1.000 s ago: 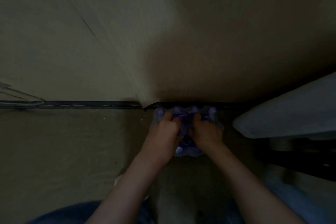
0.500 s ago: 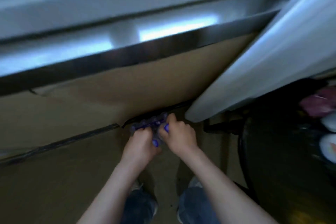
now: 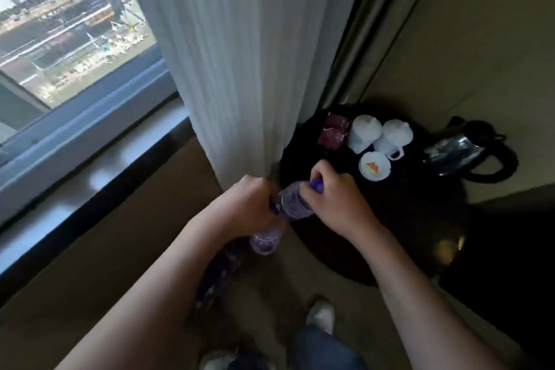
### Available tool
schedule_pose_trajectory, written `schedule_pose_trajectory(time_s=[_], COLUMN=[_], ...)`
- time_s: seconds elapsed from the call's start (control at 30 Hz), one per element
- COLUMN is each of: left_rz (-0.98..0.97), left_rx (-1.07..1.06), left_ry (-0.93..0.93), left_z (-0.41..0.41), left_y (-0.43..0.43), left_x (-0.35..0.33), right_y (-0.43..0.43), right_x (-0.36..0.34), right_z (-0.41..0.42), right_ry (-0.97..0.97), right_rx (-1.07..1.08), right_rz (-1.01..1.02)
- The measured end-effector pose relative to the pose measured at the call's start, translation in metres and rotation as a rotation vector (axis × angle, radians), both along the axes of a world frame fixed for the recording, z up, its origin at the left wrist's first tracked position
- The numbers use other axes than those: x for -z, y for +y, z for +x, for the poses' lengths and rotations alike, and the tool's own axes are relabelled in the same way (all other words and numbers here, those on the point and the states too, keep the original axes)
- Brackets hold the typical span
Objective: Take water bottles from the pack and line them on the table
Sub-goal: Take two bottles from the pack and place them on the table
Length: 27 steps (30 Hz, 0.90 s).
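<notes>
Both my hands hold a shrink-wrapped pack of water bottles point(image 3: 289, 204) with purple caps and labels, lifted in front of me. My left hand point(image 3: 250, 204) grips its left side and my right hand point(image 3: 333, 195) grips the top by a purple cap. One clear bottle bottom point(image 3: 265, 242) shows below my left hand, and more of the pack hangs down behind my left forearm, mostly hidden. The pack is at the near left edge of a round black table point(image 3: 390, 237).
On the table stand two upturned white cups point(image 3: 365, 131), a white lidded dish point(image 3: 374, 166), dark red sachets point(image 3: 333, 129) and a black kettle point(image 3: 468, 150). A white curtain point(image 3: 240, 54) hangs beside the window sill point(image 3: 90, 159). My shoes are on the carpet below.
I have stood up and lifted the pack from the floor by the wall up to the table's edge. The view swung from floor level to the window, curtain and table.
</notes>
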<state>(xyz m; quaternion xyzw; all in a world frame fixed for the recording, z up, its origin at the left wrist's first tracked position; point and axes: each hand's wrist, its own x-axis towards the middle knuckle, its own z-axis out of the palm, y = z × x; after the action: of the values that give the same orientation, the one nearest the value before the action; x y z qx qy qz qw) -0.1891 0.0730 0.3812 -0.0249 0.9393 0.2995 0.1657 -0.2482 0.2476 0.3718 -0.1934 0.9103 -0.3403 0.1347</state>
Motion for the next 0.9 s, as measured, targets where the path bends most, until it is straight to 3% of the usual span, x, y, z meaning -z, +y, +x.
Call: schedule_pose_trajectory(time_s=[0.1, 0.4, 0.77, 0.9], left_rz=[-0.026, 0.086, 0.027, 0.083], left_rx=[0.111, 0.111, 0.161, 0.110], left_ry=[0.044, 0.086, 0.136, 0.169], left_z=[-0.041, -0.113, -0.156, -0.152], left_y=[0.033, 0.114, 0.143, 0.141], left_x=[-0.008, 0.029, 0.039, 0.045], right_y=[0.048, 0.155, 0.187, 0.185], right_x=[-0.013, 0.019, 0.046, 0.042], right_z=[-0.031, -0.077, -0.100, -0.108], right_ry=[0.035, 0.040, -0.118, -0.252], right_rx=[0.092, 0.197, 0.109, 0.069], right_rz=[-0.003, 0.037, 0.101, 0.229])
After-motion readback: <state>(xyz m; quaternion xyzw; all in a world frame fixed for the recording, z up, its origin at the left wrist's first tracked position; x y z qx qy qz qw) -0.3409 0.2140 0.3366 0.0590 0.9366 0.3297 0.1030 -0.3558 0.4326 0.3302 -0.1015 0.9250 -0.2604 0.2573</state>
